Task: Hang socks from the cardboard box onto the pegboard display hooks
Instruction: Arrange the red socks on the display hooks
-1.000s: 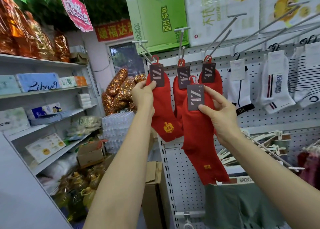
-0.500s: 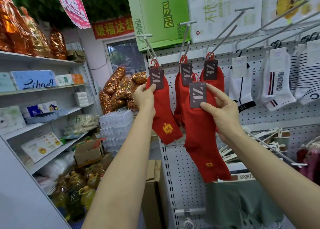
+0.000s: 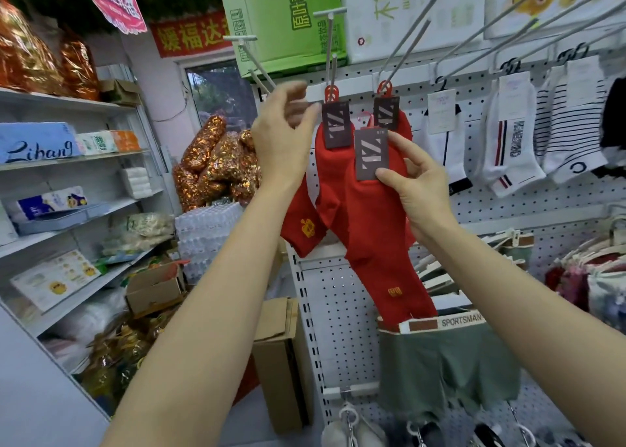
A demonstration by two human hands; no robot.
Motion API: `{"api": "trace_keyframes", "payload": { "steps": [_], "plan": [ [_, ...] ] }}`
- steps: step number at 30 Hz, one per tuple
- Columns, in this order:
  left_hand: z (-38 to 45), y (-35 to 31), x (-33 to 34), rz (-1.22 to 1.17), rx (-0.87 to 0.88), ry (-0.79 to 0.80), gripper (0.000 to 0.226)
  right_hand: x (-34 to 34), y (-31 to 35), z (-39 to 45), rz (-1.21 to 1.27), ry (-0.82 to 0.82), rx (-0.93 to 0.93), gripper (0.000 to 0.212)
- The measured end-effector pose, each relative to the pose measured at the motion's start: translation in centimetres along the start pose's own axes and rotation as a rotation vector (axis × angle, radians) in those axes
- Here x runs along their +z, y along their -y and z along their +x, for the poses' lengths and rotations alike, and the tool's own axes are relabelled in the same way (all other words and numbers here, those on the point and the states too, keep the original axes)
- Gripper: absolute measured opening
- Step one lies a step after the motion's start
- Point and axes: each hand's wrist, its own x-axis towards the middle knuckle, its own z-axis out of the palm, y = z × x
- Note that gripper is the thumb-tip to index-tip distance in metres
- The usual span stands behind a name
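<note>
My right hand (image 3: 420, 189) pinches the grey card tag (image 3: 371, 155) of a red sock (image 3: 379, 243), held in front of two red socks hanging on the pegboard (image 3: 338, 294). Those two hang by red loops from the middle hook (image 3: 330, 50) and the hook to its right (image 3: 406, 40). My left hand (image 3: 284, 131) is raised by the left hook (image 3: 257, 70), blurred, fingers loosely curled with nothing seen in them. It hides the top of a third hung red sock (image 3: 301, 229). The brown cardboard box (image 3: 281, 362) stands on the floor below.
White and striped socks (image 3: 508, 141) fill the hooks to the right. Green briefs (image 3: 447, 362) hang lower on the board. Long bare hook rods (image 3: 528, 9) jut out overhead. Shelves of packaged goods (image 3: 67, 162) line the left side.
My left hand has risen off the left sock's tag toward its hook and now covers that tag. My right hand still holds its sock, slightly nearer the board.
</note>
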Motion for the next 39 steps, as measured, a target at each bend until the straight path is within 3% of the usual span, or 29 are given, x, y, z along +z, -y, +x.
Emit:
{"api": "trace_keyframes", "payload": {
  "steps": [4, 10, 22, 39],
  "plan": [
    [2.4, -2.0, 1.3, 0.032, 0.076, 0.064, 0.035, 0.8, 0.4, 2.2, -0.032, 0.048, -0.039, 0.058],
    [3.7, -2.4, 1.8, 0.166, 0.136, 0.104, 0.021, 2.2, 0.9, 5.7, -0.027, 0.038, -0.092, 0.059],
    [4.0, -3.2, 1.5, 0.284, 0.169, 0.103, 0.018, 3.5, -0.5, 8.3, -0.082, 0.069, -0.121, 0.065],
    [3.3, -3.6, 1.6, 0.164, 0.116, 0.092, 0.015, 3.2, -0.4, 7.9, -0.046, 0.115, -0.099, 0.063]
  ]
}}
